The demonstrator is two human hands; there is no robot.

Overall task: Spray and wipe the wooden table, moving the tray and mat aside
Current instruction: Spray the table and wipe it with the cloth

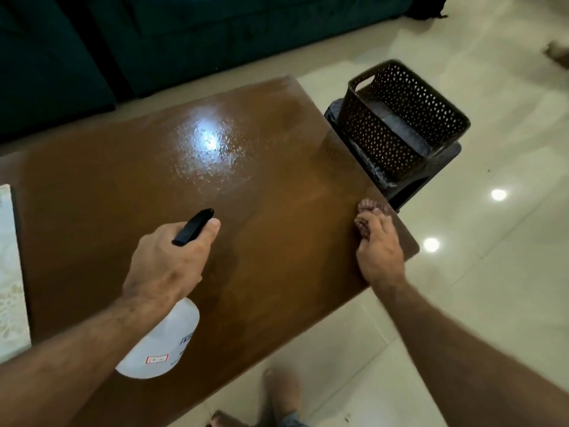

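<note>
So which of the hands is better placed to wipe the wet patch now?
The right hand: it already holds the cloth on the table, near the droplets. The left hand grips the spray bottle.

Home living room: teal sofa behind wooden table.

Glossy brown wooden table, droplet-speckled; patterned mat at left edge.

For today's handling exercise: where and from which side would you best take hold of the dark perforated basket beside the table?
Grip the dark perforated basket by the cut-out handle slot in its near-left end wall, coming from above. It sits upright and open-topped on a dark stool, so the rim is exposed and fingers can probably hook through.
</note>
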